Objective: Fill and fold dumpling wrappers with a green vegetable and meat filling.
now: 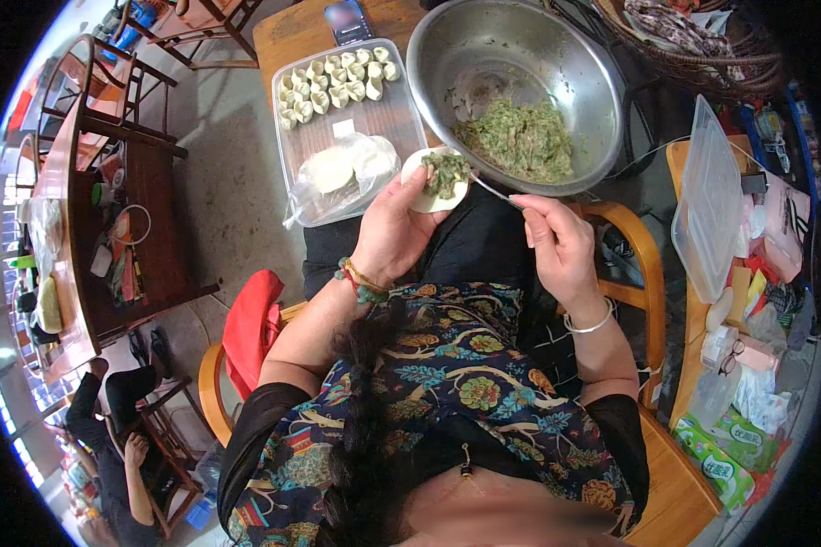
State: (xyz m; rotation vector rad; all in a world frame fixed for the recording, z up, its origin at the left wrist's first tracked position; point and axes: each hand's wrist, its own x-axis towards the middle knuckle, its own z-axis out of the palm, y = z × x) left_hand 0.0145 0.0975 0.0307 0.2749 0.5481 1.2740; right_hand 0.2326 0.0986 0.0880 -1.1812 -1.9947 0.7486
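My left hand [398,225] holds a round dough wrapper [445,201] with green filling [446,175] on it, the thumb at its edge. In my right hand [559,243] is a thin metal utensil [494,189], its tip at the filling. Beyond my hands stands a large steel bowl [595,82] with chopped green filling [520,137] in it. To its left, a clear plastic tray [280,154] bears several rows of folded dumplings [339,96] at its far end. A plastic bag [373,161] with round wrappers [332,174] lies at the tray's near end.
A phone [349,24] lies on the wooden table [280,31] behind the tray. At the right, a clear lid [708,205] stands on a cluttered bench, near a wicker basket [752,65]. A chair armrest [646,273] is beside my right arm. Another person [120,472] sits at lower left.
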